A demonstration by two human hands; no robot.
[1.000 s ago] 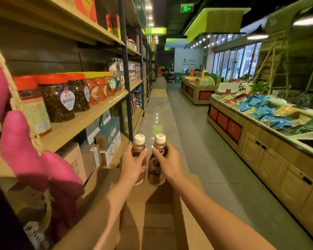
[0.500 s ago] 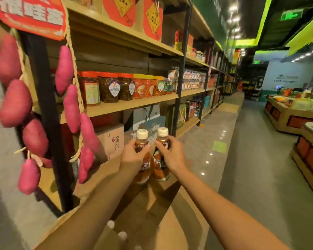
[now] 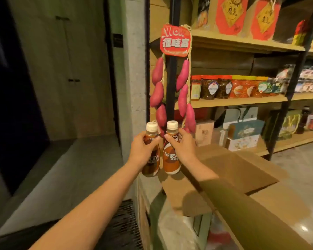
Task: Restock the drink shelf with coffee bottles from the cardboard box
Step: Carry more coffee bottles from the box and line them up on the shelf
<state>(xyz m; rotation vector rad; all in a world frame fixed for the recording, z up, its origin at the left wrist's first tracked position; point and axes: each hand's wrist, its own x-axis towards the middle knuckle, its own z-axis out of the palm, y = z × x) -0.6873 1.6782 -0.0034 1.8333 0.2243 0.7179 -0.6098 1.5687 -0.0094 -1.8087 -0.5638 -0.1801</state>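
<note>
1. Two coffee bottles are shown upright and just beside each other, above the near-left corner of the cardboard box (image 3: 233, 168). The left bottle (image 3: 152, 167) is grasped round its shoulder by the left hand (image 3: 143, 152), and the right bottle (image 3: 170, 159) likewise by the right hand (image 3: 184, 148).
2. Risk: each bottle is held high, with most of its body hanging below the fingers. A slackened grip could let it slip onto the box flap or the floor left of the box.
3. Risk: the sweet potato strings (image 3: 182, 100) hang directly beyond the box's left corner, behind the caps. They could be snagged if the bottles are raised carelessly.
4. Risk: no drink shelf can be identified. The shelf (image 3: 233, 101) beyond the box carries jars, so misplacement is conceivable.
5. Counts:
   - bottles: two, each with one white cap
   - hands: two
   - box: one
   - strings: two, with at least six sweet potatoes and the lowest hidden
   - red sign (image 3: 175, 40): one
   - jars: too blurred for an exact count
</note>
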